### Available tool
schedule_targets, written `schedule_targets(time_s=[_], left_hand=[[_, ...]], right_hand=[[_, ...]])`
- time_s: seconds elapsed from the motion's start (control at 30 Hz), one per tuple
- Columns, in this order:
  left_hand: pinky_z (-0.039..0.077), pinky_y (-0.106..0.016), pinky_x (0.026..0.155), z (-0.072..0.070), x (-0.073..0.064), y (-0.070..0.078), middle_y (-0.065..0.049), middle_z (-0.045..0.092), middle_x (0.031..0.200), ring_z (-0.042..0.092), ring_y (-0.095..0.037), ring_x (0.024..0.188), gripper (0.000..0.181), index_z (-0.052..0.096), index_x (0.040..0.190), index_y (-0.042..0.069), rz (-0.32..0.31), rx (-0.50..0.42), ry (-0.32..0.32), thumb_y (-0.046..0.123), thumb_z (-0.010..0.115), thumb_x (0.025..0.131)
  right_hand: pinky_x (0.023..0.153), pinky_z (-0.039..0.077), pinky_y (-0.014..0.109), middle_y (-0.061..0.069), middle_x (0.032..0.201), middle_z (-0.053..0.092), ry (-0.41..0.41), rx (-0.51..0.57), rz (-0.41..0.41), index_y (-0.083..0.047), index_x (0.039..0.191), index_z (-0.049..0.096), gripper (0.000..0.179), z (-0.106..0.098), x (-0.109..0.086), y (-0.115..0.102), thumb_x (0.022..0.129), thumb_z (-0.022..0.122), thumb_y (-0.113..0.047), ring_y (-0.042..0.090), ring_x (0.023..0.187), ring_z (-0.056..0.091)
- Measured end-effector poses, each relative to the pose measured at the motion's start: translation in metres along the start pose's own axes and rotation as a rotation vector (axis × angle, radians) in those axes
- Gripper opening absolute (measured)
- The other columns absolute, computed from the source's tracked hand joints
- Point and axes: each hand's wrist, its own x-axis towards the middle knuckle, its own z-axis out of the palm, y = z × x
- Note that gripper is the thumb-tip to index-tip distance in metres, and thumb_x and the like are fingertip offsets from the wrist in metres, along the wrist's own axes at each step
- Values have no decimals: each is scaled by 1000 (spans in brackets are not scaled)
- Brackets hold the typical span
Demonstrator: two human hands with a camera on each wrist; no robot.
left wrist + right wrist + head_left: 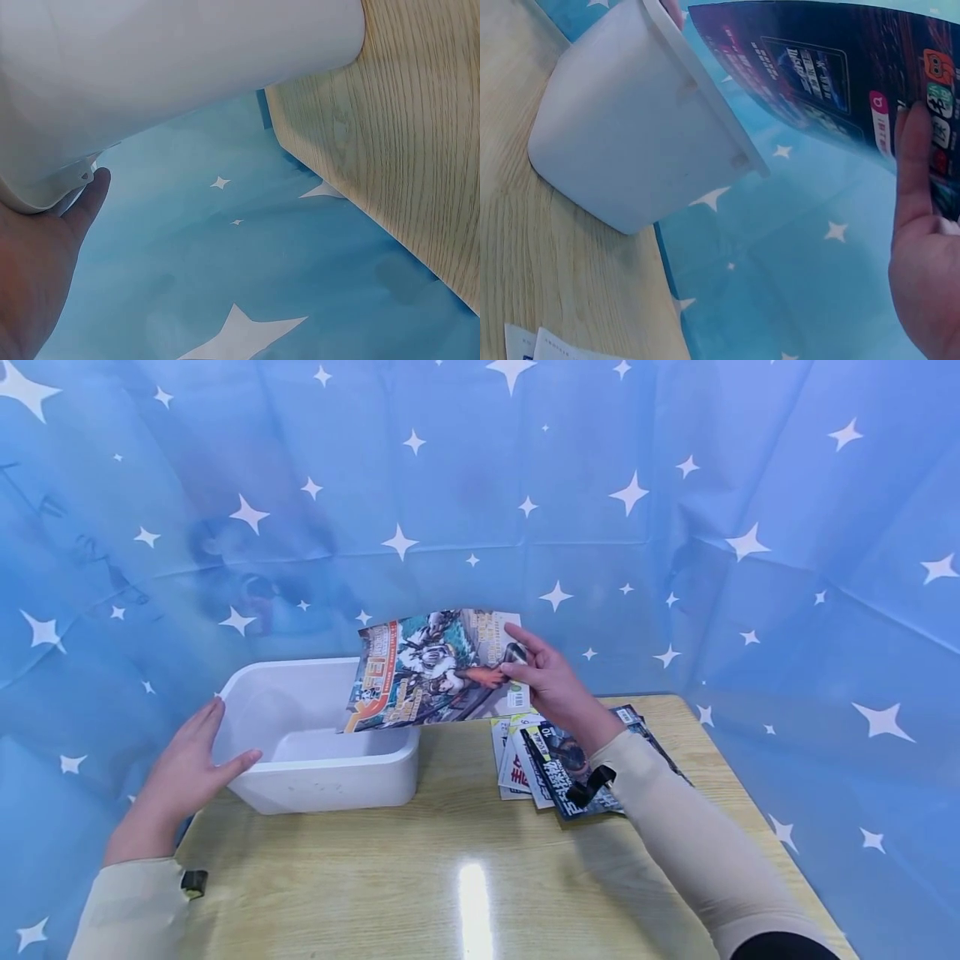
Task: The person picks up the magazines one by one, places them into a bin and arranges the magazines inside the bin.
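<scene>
A white plastic bin (330,785) stands on the table's left part. My left hand (186,768) rests against its front left corner, fingers along the left side and thumb on the front rim. In the left wrist view one finger (90,199) touches the rim from outside. My right hand (558,681) pinches the right end of a magazine (435,668) with a colourful illustrated cover. The magazine's left part hangs above the bin's right side. Its dark back cover (825,75) faces the right wrist camera.
Several magazines (558,768) lie in a fanned, overlapping pile under my right forearm. The wooden table (360,877) ends at a blue curtain (465,485) with white stars, which hangs behind and on both sides.
</scene>
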Motion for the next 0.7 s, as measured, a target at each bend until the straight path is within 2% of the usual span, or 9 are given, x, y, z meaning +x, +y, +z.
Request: schedule_targets(time_s=[0.07, 0.13, 0.3, 0.4, 0.47, 0.53, 0.6, 0.7], left_hand=[[20, -88, 119, 1, 5, 3, -35, 10, 179, 13, -61, 162, 112, 9, 173, -7, 9, -3, -3, 56, 71, 105], [21, -87, 119, 1, 9, 6, -35, 10, 179, 13, -62, 162, 112, 9, 173, -8, 19, -6, -4, 56, 71, 105], [19, -87, 120, 0, 16, 16, -36, 10, 179, 12, -61, 162, 113, 8, 173, -7, 29, -5, -9, 56, 71, 105], [20, -87, 120, -1, 19, 22, -36, 10, 179, 13, -62, 162, 112, 8, 173, -8, 33, -4, -9, 54, 72, 104], [20, -87, 120, -1, 21, 27, -36, 10, 179, 13, -62, 162, 112, 9, 173, -8, 36, -2, -8, 54, 73, 104], [20, -87, 120, -2, 23, 31, -36, 11, 178, 13, -62, 162, 112, 9, 173, -8, 41, 2, -9, 53, 73, 104], [20, -86, 120, -3, 25, 35, -36, 11, 178, 14, -62, 162, 112, 9, 173, -8, 46, 7, -11, 53, 73, 104], [20, -87, 120, -3, 29, 41, -36, 11, 179, 14, -62, 162, 112, 8, 173, -7, 47, 16, -16, 53, 73, 104]], right_hand=[[82, 61, 17, 8, 186, 2, 1, 0, 2, -18, 175, 34, 80, 0, 0, -1, 106, 60, 12, 10, 86, 69], [87, 63, 20, 9, 186, 6, -1, 1, 1, -17, 175, 33, 81, 0, -1, -1, 105, 60, 12, 13, 93, 73], [84, 62, 19, 8, 185, 7, -7, 23, 2, -16, 176, 32, 81, 3, -2, -3, 106, 59, 13, 13, 92, 73], [83, 62, 19, 17, 179, 23, -4, 36, 1, -15, 175, 32, 80, 5, -3, -5, 106, 59, 13, 12, 92, 72], [79, 61, 18, 22, 167, 37, 2, 27, 4, -16, 175, 33, 79, 6, -4, -5, 106, 60, 12, 12, 90, 71], [77, 61, 18, 22, 156, 46, 8, 22, 9, -18, 175, 35, 78, 6, -5, -5, 107, 61, 11, 12, 89, 71], [74, 59, 17, 16, 154, 48, 13, 10, 12, -19, 174, 36, 77, 6, -5, -5, 107, 62, 9, 12, 89, 70], [78, 60, 19, 16, 155, 48, 15, 12, 12, -18, 174, 36, 77, 5, -5, -4, 107, 63, 9, 13, 91, 70]])
